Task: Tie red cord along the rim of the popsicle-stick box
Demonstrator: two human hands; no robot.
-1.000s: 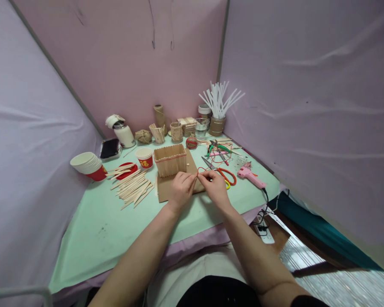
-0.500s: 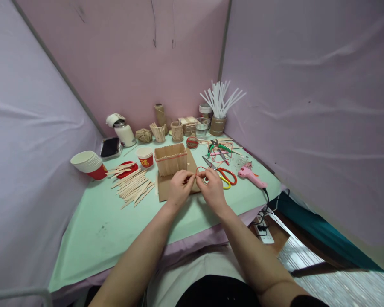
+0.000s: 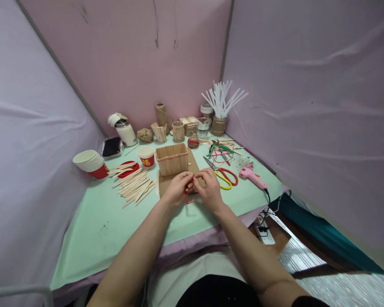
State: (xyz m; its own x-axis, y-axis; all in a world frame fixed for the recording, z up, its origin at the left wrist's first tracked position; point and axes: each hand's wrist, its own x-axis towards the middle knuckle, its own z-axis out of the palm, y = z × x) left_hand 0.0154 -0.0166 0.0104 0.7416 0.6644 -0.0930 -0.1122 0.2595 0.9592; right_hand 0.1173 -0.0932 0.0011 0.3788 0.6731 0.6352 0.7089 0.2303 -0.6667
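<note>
My left hand (image 3: 179, 187) and my right hand (image 3: 208, 187) meet over the front of a brown cardboard sheet (image 3: 194, 161), fingertips pinched close together. Between them runs thin red cord (image 3: 187, 197), which both hold; a loose length dangles below the left fingers. Just behind my hands stands a box made of wooden craft sticks (image 3: 172, 164), with a red line of cord round its upper edge. To the right of my right hand lie scissors (image 3: 225, 177) with one red and one yellow handle.
Loose craft sticks (image 3: 135, 187) lie left of the box, near a paper cup (image 3: 146, 157) and stacked cups (image 3: 91, 164). A pink glue gun (image 3: 253, 177) lies at right, its cable over the edge. Green-handled pliers (image 3: 216, 147) sit among tangled red cord.
My hands have drawn closer together, and a loose length of red cord now hangs below the left fingers. The red cord that arched above the right fingers is gone from there.
</note>
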